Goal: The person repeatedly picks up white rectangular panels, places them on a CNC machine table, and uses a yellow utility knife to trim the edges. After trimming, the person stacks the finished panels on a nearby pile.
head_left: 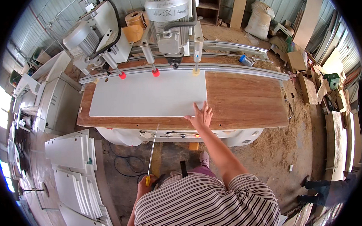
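White panel lies under drill heads; our right hand flat on its near corner, left hand gripping steel rule (drilling unstarted, we judge)

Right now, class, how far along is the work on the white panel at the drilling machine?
Done: the white panel lies flat on the wooden machine table, its far edge against the rail under the drill heads.
In hand: the right hand presses its near right corner; the left hand grips a long yellow-handled tool.
Left: no holes show in it, and stacked white panels wait on the left.
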Demonstrator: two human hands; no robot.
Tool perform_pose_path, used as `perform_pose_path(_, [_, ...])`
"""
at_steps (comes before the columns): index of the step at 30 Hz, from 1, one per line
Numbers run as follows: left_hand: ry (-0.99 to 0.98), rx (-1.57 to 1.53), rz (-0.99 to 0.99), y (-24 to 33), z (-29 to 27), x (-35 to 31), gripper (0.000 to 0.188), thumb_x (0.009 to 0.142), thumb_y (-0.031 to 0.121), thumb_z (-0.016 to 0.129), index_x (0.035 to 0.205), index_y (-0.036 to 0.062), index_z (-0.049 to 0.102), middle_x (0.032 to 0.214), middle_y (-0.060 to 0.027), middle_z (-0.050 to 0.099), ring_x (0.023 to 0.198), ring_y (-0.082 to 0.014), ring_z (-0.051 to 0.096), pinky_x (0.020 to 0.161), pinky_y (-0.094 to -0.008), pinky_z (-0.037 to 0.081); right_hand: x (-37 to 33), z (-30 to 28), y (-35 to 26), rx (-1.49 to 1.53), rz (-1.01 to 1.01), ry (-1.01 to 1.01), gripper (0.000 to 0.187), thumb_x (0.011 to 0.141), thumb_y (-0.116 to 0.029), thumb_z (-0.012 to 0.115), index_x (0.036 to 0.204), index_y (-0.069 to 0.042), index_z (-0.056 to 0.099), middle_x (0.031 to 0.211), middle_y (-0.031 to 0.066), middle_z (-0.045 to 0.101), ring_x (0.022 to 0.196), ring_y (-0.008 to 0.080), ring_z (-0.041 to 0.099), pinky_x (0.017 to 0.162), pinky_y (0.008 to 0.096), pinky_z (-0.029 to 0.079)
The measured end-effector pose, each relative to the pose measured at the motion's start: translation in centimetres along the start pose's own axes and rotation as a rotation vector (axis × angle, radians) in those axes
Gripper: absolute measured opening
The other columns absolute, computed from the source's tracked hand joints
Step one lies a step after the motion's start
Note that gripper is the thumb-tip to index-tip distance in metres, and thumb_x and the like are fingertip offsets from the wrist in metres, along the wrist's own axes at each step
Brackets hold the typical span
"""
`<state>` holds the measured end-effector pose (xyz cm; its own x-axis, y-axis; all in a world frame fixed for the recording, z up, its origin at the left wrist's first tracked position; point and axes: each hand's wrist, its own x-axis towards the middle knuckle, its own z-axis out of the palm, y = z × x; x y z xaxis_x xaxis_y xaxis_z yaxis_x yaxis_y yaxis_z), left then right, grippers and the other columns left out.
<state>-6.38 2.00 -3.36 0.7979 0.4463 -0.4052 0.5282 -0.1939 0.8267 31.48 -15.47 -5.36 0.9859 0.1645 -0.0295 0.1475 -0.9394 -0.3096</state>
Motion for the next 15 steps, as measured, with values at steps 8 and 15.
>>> perform_pose_path(8, [-0.096, -0.339, -0.151, -3.8, -4.2, -1.2, 0.031, 0.084, 0.007, 0.062, 0.114, 0.0031, 0.053, 0.084, -0.0061, 0.057, 0.077, -0.0125, 0.057, 0.069, -0.0253, 0.049, -0.5, 3.3, -5.8, -0.007, -0.018, 0.058, 0.075, 0.065, -0.056, 0.072, 0.131, -0.029, 0.049, 0.142, 0.0158, 0.030, 0.115, 0.0355, 0.037, 0.095, 0.0451, 0.032])
perform_pose_path(15, [-0.085, -0.453, -0.137, -8.0, -7.0, 0.6, 0.028, 0.080, -0.003, 0.064, 0.106, 0.0056, 0.058, 0.085, -0.0094, 0.065, 0.079, -0.0155, 0.063, 0.068, -0.0266, 0.048, -0.9, 1.8, -7.0, -0.093, -0.010, 0.007, 0.076, 0.066, -0.057, 0.071, 0.133, -0.029, 0.046, 0.139, 0.0111, 0.035, 0.116, 0.0358, 0.038, 0.092, 0.0450, 0.035])
